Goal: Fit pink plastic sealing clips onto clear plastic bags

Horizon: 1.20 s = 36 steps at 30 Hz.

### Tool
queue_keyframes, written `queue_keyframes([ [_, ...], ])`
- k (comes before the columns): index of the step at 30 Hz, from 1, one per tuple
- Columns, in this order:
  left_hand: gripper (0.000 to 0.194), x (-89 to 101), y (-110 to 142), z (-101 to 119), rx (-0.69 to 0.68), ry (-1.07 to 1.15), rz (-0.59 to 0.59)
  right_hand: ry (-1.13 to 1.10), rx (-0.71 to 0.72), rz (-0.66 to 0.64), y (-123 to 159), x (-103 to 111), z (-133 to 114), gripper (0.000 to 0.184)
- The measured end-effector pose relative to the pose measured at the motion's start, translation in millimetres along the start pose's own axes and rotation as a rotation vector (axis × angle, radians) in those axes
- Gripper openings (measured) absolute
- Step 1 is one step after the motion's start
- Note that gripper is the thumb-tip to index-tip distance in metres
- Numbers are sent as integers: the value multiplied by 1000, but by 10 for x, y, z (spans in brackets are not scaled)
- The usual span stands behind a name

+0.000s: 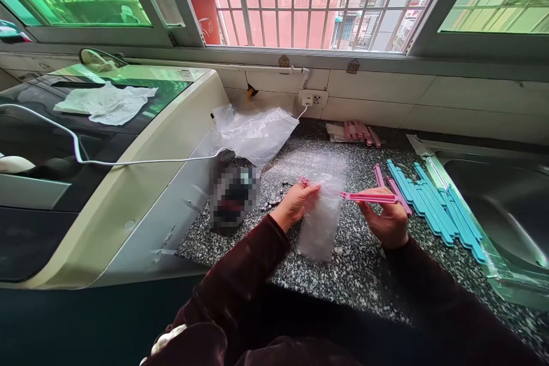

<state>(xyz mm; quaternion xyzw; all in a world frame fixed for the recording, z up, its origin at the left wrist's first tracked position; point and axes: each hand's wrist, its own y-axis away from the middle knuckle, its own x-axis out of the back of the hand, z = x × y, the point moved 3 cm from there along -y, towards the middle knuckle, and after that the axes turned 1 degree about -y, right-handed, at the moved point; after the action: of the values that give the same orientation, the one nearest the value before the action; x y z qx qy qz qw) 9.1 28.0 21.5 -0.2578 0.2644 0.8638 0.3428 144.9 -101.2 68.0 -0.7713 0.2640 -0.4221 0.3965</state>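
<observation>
My left hand (pixel 295 203) pinches a clear plastic bag (pixel 321 223) near its top, and the bag hangs down over the speckled counter. A bit of pink shows at the fingertips of that hand. In my right hand (pixel 386 217) is a pink plastic strip (pixel 371 198), held level, its left end touching or just inside the bag's edge; I cannot tell which. More pink strips (pixel 400 197) lie behind the right hand. Several turquoise strips (pixel 429 206) are spread on the counter right of that hand.
A steel sink (pixel 506 183) lies at the right. Small pink pieces (pixel 360 131) rest on bags by the wall. A heap of clear bags (pixel 257 131) and a blurred dark object (pixel 234 197) stand left, beside a large cream machine (pixel 171 126) with a white cable (pixel 141 162).
</observation>
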Motion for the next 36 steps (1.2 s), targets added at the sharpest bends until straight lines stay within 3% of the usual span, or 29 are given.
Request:
queue_keyframes([
  [18,33,-46,32,-5,-13,-71,8,-37,-123,10,62,0,43,14],
  [36,36,-23,13,-86,-14,-174,1,68,-13,-53,49,-62,-40,21],
])
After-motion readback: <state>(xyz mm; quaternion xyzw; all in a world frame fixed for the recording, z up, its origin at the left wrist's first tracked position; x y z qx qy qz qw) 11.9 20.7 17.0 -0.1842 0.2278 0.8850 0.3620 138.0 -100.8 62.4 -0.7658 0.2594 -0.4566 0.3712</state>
